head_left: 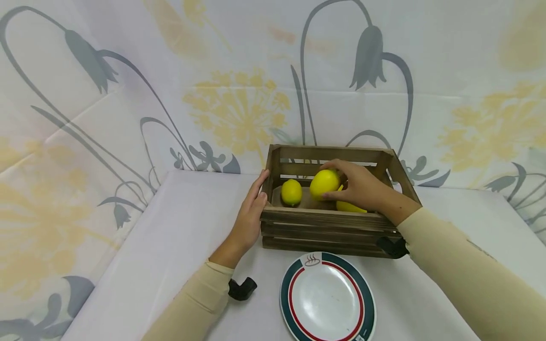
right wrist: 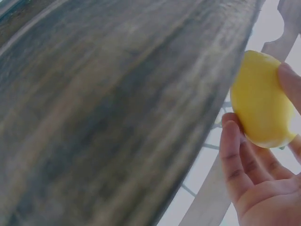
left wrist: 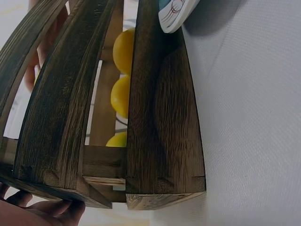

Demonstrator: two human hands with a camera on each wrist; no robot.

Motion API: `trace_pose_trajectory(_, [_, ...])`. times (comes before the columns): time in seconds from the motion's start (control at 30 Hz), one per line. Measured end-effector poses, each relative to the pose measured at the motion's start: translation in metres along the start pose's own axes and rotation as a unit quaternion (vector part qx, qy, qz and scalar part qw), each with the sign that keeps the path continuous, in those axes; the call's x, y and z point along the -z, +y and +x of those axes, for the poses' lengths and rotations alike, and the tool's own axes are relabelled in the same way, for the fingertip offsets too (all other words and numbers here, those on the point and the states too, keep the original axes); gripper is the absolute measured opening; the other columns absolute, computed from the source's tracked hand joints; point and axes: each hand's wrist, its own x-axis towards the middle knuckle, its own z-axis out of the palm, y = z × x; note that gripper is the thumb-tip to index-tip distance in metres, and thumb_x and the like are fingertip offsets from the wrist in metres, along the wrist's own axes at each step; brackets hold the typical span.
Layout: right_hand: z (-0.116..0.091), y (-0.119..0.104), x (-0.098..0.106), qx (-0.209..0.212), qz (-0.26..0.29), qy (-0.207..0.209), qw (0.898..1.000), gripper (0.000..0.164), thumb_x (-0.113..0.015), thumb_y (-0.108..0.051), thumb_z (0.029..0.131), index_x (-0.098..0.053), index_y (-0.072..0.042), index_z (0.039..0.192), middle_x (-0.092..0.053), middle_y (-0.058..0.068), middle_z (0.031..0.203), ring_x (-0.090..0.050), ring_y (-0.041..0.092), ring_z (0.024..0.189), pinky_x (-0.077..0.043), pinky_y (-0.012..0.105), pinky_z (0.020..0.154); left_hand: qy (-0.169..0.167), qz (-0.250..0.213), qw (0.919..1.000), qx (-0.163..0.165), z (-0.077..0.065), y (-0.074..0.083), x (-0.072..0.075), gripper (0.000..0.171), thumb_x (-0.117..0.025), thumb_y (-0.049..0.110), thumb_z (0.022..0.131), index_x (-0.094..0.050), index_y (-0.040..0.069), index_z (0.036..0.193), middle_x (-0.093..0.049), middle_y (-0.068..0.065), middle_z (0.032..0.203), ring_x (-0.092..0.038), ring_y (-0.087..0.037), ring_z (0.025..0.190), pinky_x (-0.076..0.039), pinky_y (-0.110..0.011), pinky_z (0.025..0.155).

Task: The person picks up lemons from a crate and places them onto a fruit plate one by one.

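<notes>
A brown slatted wooden crate point(head_left: 324, 230) stands on the white table with several yellow lemons in it. My right hand point(head_left: 360, 184) reaches in over its front right and holds a lemon point(head_left: 325, 184) between thumb and fingers; the right wrist view shows the fingers round this lemon point(right wrist: 261, 99). Another lemon point(head_left: 291, 192) lies at the crate's left end. More yellow fruit point(head_left: 350, 207) is partly hidden below my right hand. With fingers extended, my left hand point(head_left: 249, 215) rests against the crate's left end. In the left wrist view, lemons point(left wrist: 123, 52) show between the slats.
A round white plate point(head_left: 326, 303) with a dark green rim and a red ring lies just in front of the crate. Behind the crate hangs a flower-patterned cloth point(head_left: 239, 109). White cloth covers the table point(head_left: 187, 227).
</notes>
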Motion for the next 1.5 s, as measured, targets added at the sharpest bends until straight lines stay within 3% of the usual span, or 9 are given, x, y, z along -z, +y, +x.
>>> trace_pose_trajectory(0.5, [-0.001, -0.002, 0.003, 0.021, 0.02, 0.041, 0.999, 0.065, -0.078, -0.024, 0.087, -0.047, -0.009, 0.142, -0.058, 0.015, 0.13, -0.063, 0.03, 0.105, -0.057, 0.05, 0.091, -0.002, 0.001, 1.0, -0.006, 0.001, -0.001, 0.001, 0.052, -0.027, 0.028, 0.109, -0.023, 0.018, 0.16, -0.016, 0.002, 0.168, -0.01, -0.017, 0.156, -0.01, -0.052, 0.127])
trace_pose_trajectory(0.7, [-0.005, -0.004, 0.003, 0.041, 0.024, 0.095, 0.994, 0.064, -0.078, -0.022, 0.087, -0.047, -0.008, 0.142, -0.056, 0.016, 0.132, -0.065, 0.031, 0.101, -0.059, 0.048, 0.088, -0.003, -0.008, 0.9999, -0.007, 0.002, -0.001, 0.0, 0.052, -0.028, 0.025, 0.109, -0.023, 0.017, 0.16, -0.017, 0.001, 0.168, -0.011, -0.018, 0.156, -0.01, -0.051, 0.127])
trace_pose_trajectory(0.77, [-0.007, -0.005, 0.003, 0.058, 0.018, 0.127, 0.99, 0.065, -0.079, -0.02, 0.086, -0.048, -0.007, 0.142, -0.056, 0.016, 0.131, -0.065, 0.03, 0.101, -0.059, 0.047, 0.087, -0.004, -0.011, 0.9999, -0.005, 0.002, 0.0, 0.0, 0.052, -0.027, 0.024, 0.109, -0.023, 0.017, 0.16, -0.017, 0.001, 0.168, -0.011, -0.018, 0.156, -0.01, -0.052, 0.127])
trace_pose_trajectory(0.87, [-0.012, -0.007, 0.005, 0.086, 0.004, 0.176, 0.981, 0.067, -0.082, -0.016, 0.083, -0.05, -0.005, 0.14, -0.057, 0.015, 0.129, -0.064, 0.027, 0.101, -0.058, 0.025, 0.088, -0.004, -0.01, 0.9999, -0.003, 0.002, 0.001, -0.001, 0.052, -0.027, 0.023, 0.109, -0.023, 0.016, 0.16, -0.017, 0.001, 0.168, -0.011, -0.019, 0.156, -0.01, -0.052, 0.126])
trace_pose_trajectory(1.0, [-0.02, -0.014, 0.007, 0.115, -0.005, 0.211, 0.971, 0.07, -0.085, -0.011, 0.079, -0.05, -0.004, 0.139, -0.058, 0.013, 0.126, -0.063, 0.024, 0.102, -0.044, 0.002, 0.085, 0.0, -0.003, 1.0, -0.002, 0.001, 0.002, 0.0, 0.051, -0.027, 0.024, 0.109, -0.023, 0.017, 0.16, -0.017, 0.001, 0.168, -0.011, -0.018, 0.156, -0.011, -0.053, 0.126])
trace_pose_trajectory(1.33, [-0.054, -0.035, -0.003, 0.177, 0.006, 0.271, 0.946, 0.077, -0.089, 0.001, 0.068, -0.053, -0.003, 0.136, -0.058, 0.013, 0.131, -0.059, 0.018, 0.104, -0.044, 0.004, 0.093, -0.001, 0.005, 1.0, 0.0, 0.0, 0.002, -0.001, 0.052, -0.027, 0.026, 0.109, -0.023, 0.017, 0.16, -0.017, 0.002, 0.168, -0.012, -0.018, 0.156, -0.011, -0.052, 0.127])
trace_pose_trajectory(1.43, [-0.064, -0.039, -0.007, 0.212, 0.001, 0.299, 0.93, 0.067, -0.086, -0.023, 0.078, -0.056, -0.001, 0.133, -0.06, 0.015, 0.13, -0.057, 0.022, 0.111, -0.041, 0.007, 0.1, 0.002, 0.012, 0.9999, -0.001, 0.0, 0.003, 0.0, 0.052, -0.027, 0.027, 0.109, -0.024, 0.018, 0.16, -0.018, 0.003, 0.168, -0.012, -0.017, 0.156, -0.011, -0.052, 0.126])
trace_pose_trajectory(1.5, [-0.071, -0.04, -0.01, 0.232, -0.008, 0.315, 0.92, 0.066, -0.078, -0.04, 0.084, -0.057, 0.001, 0.131, -0.061, 0.017, 0.129, -0.056, 0.023, 0.115, -0.04, 0.008, 0.103, 0.004, 0.014, 0.9999, 0.0, -0.001, 0.003, 0.0, 0.052, -0.028, 0.027, 0.109, -0.024, 0.019, 0.16, -0.017, 0.003, 0.168, -0.012, -0.017, 0.156, -0.011, -0.051, 0.127])
